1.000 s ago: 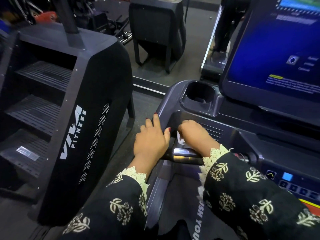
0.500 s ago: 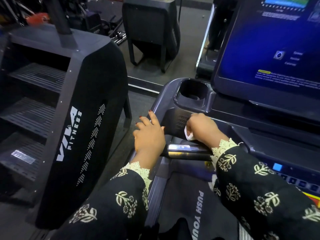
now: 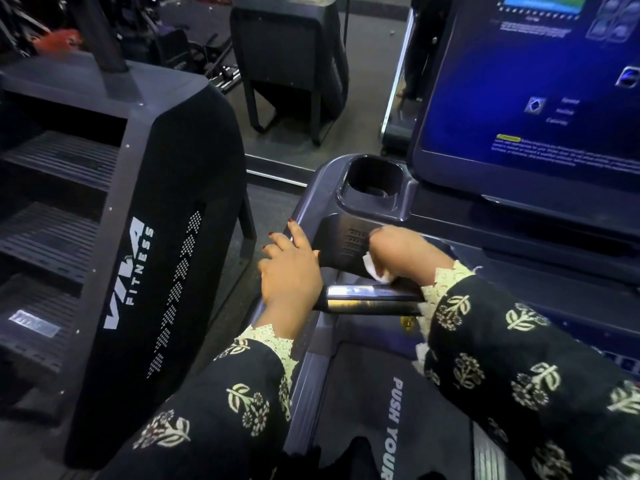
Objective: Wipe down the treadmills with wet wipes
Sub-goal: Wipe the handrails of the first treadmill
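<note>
Wet wipe bunched under right grip, against treadmill console.

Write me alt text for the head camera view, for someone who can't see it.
A person's right hand holds a white wet wipe against the vented panel of a treadmill console, above a shiny grip bar. The left hand rests on the console's left edge, fingers straight. A cup holder and lit blue screen sit beyond.
</note>
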Demonstrator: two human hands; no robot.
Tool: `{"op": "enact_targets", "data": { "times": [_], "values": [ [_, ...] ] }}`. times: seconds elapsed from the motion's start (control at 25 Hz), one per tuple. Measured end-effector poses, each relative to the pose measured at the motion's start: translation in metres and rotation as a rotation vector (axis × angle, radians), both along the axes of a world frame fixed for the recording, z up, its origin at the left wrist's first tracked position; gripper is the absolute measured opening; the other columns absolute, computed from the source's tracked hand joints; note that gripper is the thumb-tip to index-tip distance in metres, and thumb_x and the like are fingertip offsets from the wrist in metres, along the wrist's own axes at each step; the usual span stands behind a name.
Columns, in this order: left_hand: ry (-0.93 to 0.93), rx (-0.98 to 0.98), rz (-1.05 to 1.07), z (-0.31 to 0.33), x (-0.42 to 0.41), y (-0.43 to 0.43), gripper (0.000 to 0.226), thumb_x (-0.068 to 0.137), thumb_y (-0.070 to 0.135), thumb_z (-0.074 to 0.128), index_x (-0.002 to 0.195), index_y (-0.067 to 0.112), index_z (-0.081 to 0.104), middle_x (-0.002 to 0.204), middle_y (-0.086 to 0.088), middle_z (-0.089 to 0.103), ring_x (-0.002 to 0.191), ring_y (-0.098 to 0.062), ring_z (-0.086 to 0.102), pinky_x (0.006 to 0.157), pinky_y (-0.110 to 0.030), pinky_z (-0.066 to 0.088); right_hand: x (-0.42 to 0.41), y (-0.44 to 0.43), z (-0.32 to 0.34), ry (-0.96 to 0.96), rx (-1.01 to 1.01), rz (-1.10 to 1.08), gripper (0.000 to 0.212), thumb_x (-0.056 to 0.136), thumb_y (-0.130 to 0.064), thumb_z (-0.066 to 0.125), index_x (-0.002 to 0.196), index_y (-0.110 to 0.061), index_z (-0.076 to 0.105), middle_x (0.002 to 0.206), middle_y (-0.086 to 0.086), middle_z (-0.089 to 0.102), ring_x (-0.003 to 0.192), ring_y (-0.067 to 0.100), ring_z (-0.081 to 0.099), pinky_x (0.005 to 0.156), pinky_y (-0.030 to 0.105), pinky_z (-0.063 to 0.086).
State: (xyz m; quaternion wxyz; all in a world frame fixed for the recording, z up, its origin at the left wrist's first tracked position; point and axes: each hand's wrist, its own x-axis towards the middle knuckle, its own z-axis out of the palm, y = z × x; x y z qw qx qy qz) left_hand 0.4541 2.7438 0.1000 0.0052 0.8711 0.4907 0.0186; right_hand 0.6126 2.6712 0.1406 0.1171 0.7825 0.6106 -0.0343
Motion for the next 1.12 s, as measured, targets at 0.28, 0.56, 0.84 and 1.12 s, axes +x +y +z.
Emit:
{"op": "enact_targets", "data": {
  "times": [0.28,0.56,0.84,1.12],
  "values": [
    [-0.008,0.009,-0.004,0.000,-0.001,-0.001,0.067,0.102,0.041,0.028,0.151,0.002,0.003,0.142,-0.027,0.034,0.119,-0.041,0.047,0.084,-0.047,0.048,0.005,0.009,-0.007,0.275,0.437,-0.119,0.024,0.088,-0.010,0.061,0.107,-0.015,0.073,0.101,0.010,0.056,0.102,0.030,0.050,0.081,0.032,0.041],
    [-0.012,0.019,0.002,-0.004,0.000,0.000,0.067,0.102,0.041,0.028,0.150,0.002,0.003,0.141,-0.027,0.036,0.117,-0.041,0.048,0.083,-0.046,0.047,0.005,0.004,-0.006,0.228,0.598,-0.374,0.024,0.083,-0.001,0.057,0.104,-0.008,0.066,0.104,0.015,0.051,0.094,0.036,0.056,0.072,0.034,0.041],
    [-0.014,0.011,0.000,-0.001,-0.001,-0.001,0.067,0.102,0.042,0.029,0.150,0.003,0.004,0.139,-0.026,0.036,0.116,-0.039,0.050,0.083,-0.046,0.047,-0.015,0.038,-0.002,0.202,0.454,-0.004,0.026,0.087,-0.006,0.054,0.113,-0.008,0.058,0.116,0.011,0.052,0.105,0.033,0.049,0.078,0.037,0.040],
    [-0.061,-0.005,0.039,0.001,0.002,-0.005,0.067,0.102,0.037,0.031,0.151,0.003,0.002,0.155,-0.025,0.017,0.135,-0.042,0.031,0.094,-0.051,0.042,0.016,-0.043,-0.004,0.025,0.480,-0.636,0.030,0.090,0.004,0.049,0.119,-0.003,0.049,0.123,0.018,0.051,0.108,0.039,0.054,0.086,0.041,0.043]
  ]
}}
